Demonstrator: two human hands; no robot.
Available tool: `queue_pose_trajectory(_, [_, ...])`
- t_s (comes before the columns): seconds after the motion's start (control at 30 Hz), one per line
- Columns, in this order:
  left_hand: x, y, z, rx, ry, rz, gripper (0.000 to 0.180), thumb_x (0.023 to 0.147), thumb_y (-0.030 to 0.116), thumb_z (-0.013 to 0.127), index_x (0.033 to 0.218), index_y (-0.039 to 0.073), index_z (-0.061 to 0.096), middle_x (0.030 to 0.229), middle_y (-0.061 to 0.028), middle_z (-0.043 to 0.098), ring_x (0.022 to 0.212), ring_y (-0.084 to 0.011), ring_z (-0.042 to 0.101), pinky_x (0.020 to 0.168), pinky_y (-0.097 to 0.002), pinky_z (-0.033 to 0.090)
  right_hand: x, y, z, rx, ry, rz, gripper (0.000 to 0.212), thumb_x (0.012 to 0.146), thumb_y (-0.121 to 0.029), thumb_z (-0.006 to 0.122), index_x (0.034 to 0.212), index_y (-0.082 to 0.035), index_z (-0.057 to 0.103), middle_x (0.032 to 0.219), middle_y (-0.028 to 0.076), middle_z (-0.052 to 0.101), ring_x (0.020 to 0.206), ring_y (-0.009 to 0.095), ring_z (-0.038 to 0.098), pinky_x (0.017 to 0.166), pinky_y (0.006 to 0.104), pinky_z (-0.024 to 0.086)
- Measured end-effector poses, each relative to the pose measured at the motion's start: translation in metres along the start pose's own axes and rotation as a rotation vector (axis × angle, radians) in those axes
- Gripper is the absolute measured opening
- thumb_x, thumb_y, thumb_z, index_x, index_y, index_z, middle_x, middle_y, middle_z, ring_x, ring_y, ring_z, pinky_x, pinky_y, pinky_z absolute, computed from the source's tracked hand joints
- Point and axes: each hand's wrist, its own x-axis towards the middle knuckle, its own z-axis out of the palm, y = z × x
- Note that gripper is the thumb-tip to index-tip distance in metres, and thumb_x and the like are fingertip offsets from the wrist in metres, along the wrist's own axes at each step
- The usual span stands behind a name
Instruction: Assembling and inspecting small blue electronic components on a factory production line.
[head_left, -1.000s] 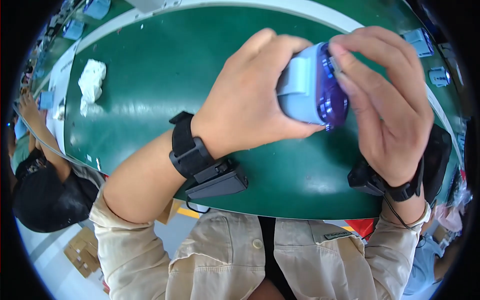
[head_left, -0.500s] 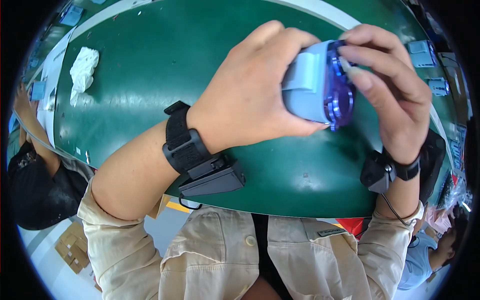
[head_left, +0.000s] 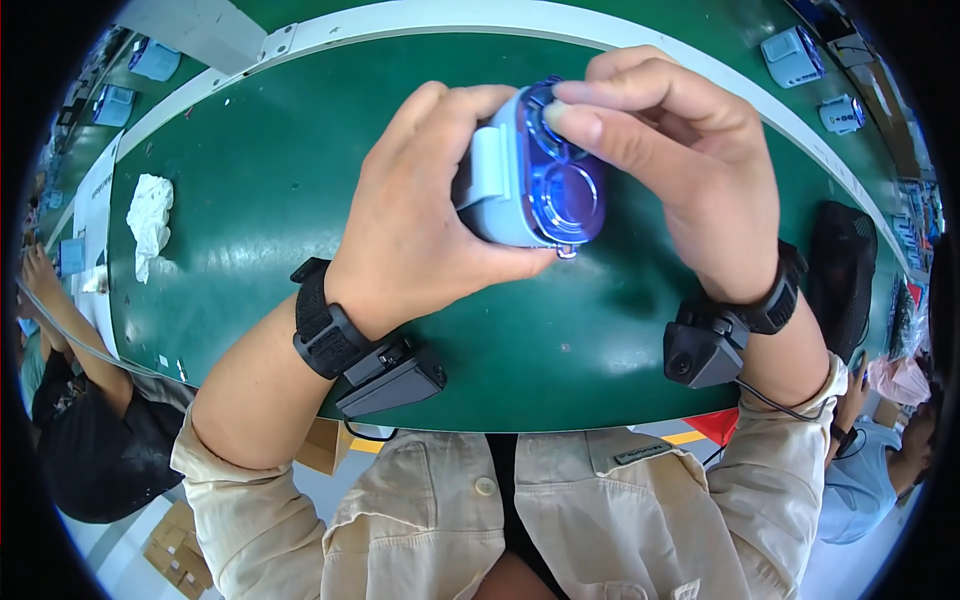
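Note:
My left hand [head_left: 420, 210] wraps round a light blue, box-shaped device [head_left: 505, 190] with a raised light blue part on its side. The device is held above the green table. Its shiny, see-through purple-blue front [head_left: 570, 195] has two round rings, one above the other, and is tilted toward the right. At the upper ring, my right hand [head_left: 690, 150] brings thumb and forefinger together. Whatever may be between those fingertips is hidden. The other right-hand fingers curl behind. Both my wrists carry black straps with small black boxes.
A crumpled white tissue [head_left: 150, 225] lies at the table's left. Beyond the pale table edge [head_left: 440, 17] stand similar blue devices [head_left: 792, 57]. A black mesh thing [head_left: 843, 270] lies at the right. Other people sit to the left [head_left: 85, 430] and right [head_left: 865, 480].
Both my hands and the device have moved left in the picture. The device's front has turned more into view. My right thumb and forefinger stay at the upper ring.

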Motion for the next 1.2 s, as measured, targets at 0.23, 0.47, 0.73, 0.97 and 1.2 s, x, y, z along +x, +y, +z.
queue_pose_trajectory(0.23, [0.002,-0.004,-0.001,0.062,0.021,0.114,0.083,0.053,0.026,0.092,0.121,0.001,0.051,0.102,-0.0096,0.057,0.09,-0.0223,0.058,0.081,-0.0322,0.048,-0.002,0.008,0.009,0.085,0.065,-0.013,0.012,0.086,0.003,0.066,0.097,0.003,0.068,0.094,0.003,0.059,0.086,0.01,0.058,0.076,0.022,0.046])
queue_pose_trajectory(0.47, [0.002,-0.002,0.0,0.097,0.034,0.096,0.081,0.053,0.026,0.092,0.118,0.0,0.052,0.101,-0.0105,0.057,0.09,-0.0234,0.058,0.08,-0.0323,0.048,-0.004,0.013,0.022,0.322,0.125,0.015,0.017,0.089,-0.006,0.065,0.105,0.0,0.065,0.105,0.005,0.061,0.093,0.013,0.059,0.083,0.0254,0.047])
queue_pose_trajectory(0.73, [0.001,0.002,-0.001,0.128,-0.004,0.108,0.078,0.053,0.027,0.092,0.116,0.001,0.052,0.098,-0.0101,0.056,0.088,-0.0231,0.057,0.077,-0.0324,0.048,0.005,0.013,0.023,0.671,-0.017,0.171,0.033,0.098,-0.025,0.054,0.12,-0.002,0.059,0.114,0.006,0.061,0.099,0.013,0.059,0.089,0.0269,0.047])
queue_pose_trajectory(0.97, [0.002,0.001,0.0,0.146,0.026,0.112,0.075,0.054,0.026,0.091,0.113,0.003,0.052,0.098,-0.0096,0.055,0.086,-0.0224,0.057,0.076,-0.0318,0.047,0.002,0.016,0.024,0.528,-0.102,0.18,0.034,0.1,-0.024,0.05,0.122,0.0,0.057,0.111,0.007,0.062,0.099,0.012,0.059,0.088,0.0269,0.047])
queue_pose_trajectory(1.2, [0.0,0.001,0.001,0.158,0.033,0.104,0.074,0.052,0.024,0.091,0.111,0.003,0.052,0.098,-0.0093,0.055,0.087,-0.0219,0.057,0.076,-0.0317,0.047,-0.002,0.016,0.036,0.614,0.055,0.205,0.028,0.096,-0.024,0.056,0.111,-0.001,0.063,0.097,0.004,0.065,0.086,0.009,0.061,0.076,0.0236,0.05])
